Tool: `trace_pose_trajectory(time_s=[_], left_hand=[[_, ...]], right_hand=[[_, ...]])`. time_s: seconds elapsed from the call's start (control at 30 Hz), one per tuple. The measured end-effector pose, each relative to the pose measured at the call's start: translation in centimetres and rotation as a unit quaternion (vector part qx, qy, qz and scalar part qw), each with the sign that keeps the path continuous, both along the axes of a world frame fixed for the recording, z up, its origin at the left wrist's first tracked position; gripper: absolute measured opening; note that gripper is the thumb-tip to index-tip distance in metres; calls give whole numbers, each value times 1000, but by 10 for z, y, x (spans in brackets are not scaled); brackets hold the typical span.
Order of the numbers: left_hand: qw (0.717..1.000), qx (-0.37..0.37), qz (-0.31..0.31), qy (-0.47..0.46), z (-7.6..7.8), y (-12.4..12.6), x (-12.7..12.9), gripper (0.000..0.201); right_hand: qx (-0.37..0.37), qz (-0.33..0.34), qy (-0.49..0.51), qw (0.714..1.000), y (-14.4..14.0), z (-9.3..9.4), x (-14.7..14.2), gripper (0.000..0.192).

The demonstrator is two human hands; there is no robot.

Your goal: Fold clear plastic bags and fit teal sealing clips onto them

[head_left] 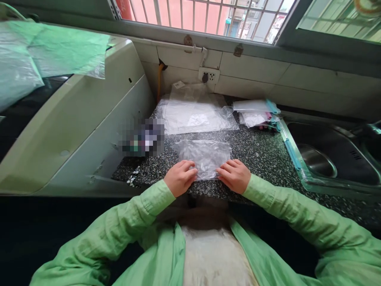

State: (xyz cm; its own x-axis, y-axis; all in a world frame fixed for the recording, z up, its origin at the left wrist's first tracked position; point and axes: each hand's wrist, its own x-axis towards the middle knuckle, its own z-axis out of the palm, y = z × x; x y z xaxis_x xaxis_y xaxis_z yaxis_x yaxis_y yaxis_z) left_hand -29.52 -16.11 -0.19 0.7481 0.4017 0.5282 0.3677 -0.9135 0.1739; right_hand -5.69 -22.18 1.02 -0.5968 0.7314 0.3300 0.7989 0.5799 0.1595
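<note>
A small clear plastic bag (pixel 204 155) lies flat on the speckled dark countertop (pixel 256 153) in front of me. My left hand (pixel 180 177) grips the bag's near left corner with curled fingers. My right hand (pixel 234 174) presses and pinches the near right corner. Both sleeves are light green.
A larger pile of clear plastic sheets (pixel 193 111) lies behind, near a wall socket (pixel 208 75). A stack of packets (pixel 257 113) sits to the right beside a steel sink (pixel 330 159). A large white appliance (pixel 77 119) stands on the left. Small metal bits (pixel 133 178) lie at the counter's near left.
</note>
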Motion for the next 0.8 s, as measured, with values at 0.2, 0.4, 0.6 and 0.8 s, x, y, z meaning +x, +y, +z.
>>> trace_pose_trajectory(time_s=[0.2,0.4,0.6,0.8], left_hand=[[998,-44,-4,39,-8,4,-1,20],[999,-27,13,28,1,6,2,21],[995,-38,24,88,-1,14,9,35],[991,-77,7,112,-3,17,3,43]], right_hand=[[-25,-2,50,998,-12,0,7,21],[22,12,74,997,11,28,7,21],[-13,-9,-11,1000,56,15,16,27],[-84,-83,16,993,53,-7,52,29]])
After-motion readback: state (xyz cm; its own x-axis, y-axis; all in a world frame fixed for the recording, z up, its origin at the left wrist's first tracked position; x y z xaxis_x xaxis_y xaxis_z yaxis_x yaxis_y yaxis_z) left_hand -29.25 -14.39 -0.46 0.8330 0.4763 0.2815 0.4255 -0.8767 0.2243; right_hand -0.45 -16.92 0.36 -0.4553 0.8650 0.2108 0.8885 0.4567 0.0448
